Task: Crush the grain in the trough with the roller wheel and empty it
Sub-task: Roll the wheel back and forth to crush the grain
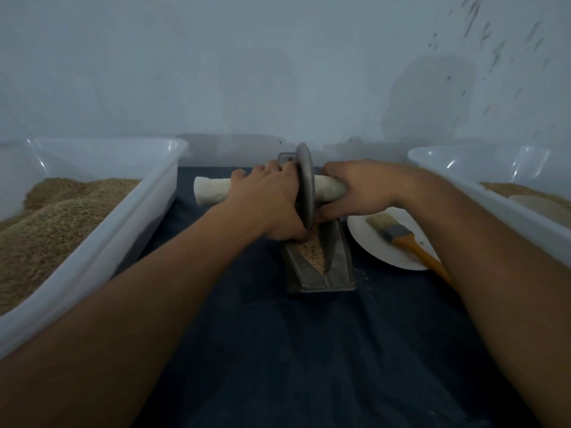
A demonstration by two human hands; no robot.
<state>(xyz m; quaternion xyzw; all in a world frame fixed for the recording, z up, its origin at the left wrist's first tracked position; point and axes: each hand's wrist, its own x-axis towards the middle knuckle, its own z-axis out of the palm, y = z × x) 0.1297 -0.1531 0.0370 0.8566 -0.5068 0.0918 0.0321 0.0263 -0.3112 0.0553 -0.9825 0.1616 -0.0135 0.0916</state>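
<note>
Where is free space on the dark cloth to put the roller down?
Free: the cloth in front of the trough, between the forearms. Narrower: the strip between left tub and trough. Crowded: right side, with plate and brush.

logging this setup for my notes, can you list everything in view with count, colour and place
trough: 1, grey metal, centre, on the cloth
grain: tan, in the trough
roller wheel: 1, grey disc on a pale handle, standing in the trough
tubs: 2, clear plastic with brown grain, left and right
plate: 1, white, right of the trough
brush: 1, orange handle, lying on the plate
cloth: 1, dark blue, underneath everything
wall: pale, behind
left hand: grips the handle left of the disc
right hand: grips it on the right
</note>
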